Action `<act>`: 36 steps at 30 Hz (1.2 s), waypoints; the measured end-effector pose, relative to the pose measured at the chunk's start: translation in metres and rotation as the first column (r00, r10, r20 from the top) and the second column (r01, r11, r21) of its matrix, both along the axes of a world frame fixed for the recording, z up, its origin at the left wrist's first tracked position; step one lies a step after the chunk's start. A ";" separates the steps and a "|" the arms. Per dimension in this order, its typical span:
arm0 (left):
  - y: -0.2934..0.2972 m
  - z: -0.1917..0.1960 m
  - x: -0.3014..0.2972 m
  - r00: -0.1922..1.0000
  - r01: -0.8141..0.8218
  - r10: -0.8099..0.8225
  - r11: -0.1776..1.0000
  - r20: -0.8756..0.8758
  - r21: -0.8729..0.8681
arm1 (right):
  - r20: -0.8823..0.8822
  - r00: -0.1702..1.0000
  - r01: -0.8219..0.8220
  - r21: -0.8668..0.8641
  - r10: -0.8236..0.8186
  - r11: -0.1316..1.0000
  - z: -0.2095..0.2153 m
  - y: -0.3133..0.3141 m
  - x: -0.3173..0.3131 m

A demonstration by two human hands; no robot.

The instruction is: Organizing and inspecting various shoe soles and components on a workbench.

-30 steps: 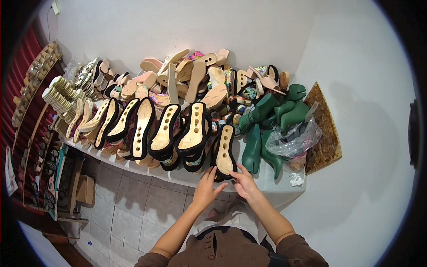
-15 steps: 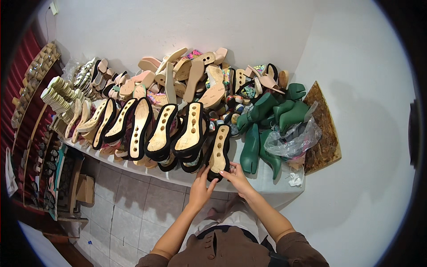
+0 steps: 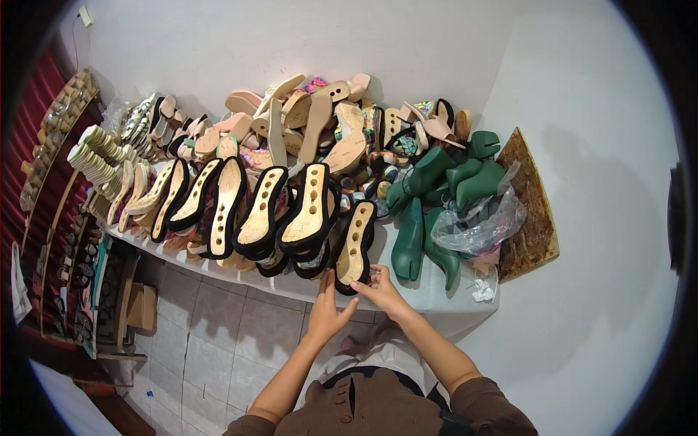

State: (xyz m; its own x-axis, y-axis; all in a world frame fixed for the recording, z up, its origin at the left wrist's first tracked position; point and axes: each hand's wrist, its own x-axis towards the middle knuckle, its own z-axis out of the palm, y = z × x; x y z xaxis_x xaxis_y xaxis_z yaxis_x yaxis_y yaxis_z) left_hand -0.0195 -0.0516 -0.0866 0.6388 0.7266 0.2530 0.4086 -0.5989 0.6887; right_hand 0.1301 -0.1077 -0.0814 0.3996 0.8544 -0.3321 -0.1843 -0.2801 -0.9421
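At the table's front edge stands a black-rimmed shoe sole [image 3: 355, 240] with a pale wooden-looking top and a row of round holes. My right hand [image 3: 384, 293] grips its near end, thumb on top and fingers along the right side. My left hand [image 3: 329, 311] is at the left of that end, fingers stretched out and thumb apart; whether its fingertips touch the rim is hard to tell. Left of it, a similar black-rimmed sole [image 3: 306, 211] rests on top of others, beside another stacked sole [image 3: 260, 218].
More soles and sandals [image 3: 318, 127] are heaped toward the wall. Right of my hands lie green shoe lasts [image 3: 408, 240], a clear plastic bag [image 3: 476, 232] and a brown board [image 3: 529, 211]. A rack [image 3: 54, 240] stands at the left. Tiled floor [image 3: 211, 341] lies below the table.
My left thumb has come away from the sole's near end, and the left hand has opened. The sole has shifted slightly left, with my right hand still on it.
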 end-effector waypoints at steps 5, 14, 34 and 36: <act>-0.001 0.000 0.008 0.996 -0.079 0.085 0.966 0.012 -0.247 | 0.010 1.000 -0.015 0.052 0.014 0.999 -0.006 0.001 0.003; -0.011 0.014 0.012 0.994 -0.104 0.103 0.993 0.038 0.049 | 0.096 0.995 -0.028 0.047 0.024 0.998 -0.014 0.000 0.014; 0.063 0.090 0.213 0.977 -0.024 0.013 0.998 0.214 0.050 | 0.084 0.996 -0.062 0.438 0.027 0.897 0.029 0.093 0.167; 0.081 0.095 0.244 0.975 -0.038 0.022 0.997 0.223 0.064 | 0.354 0.935 -0.130 0.419 -0.029 0.899 0.023 0.118 0.203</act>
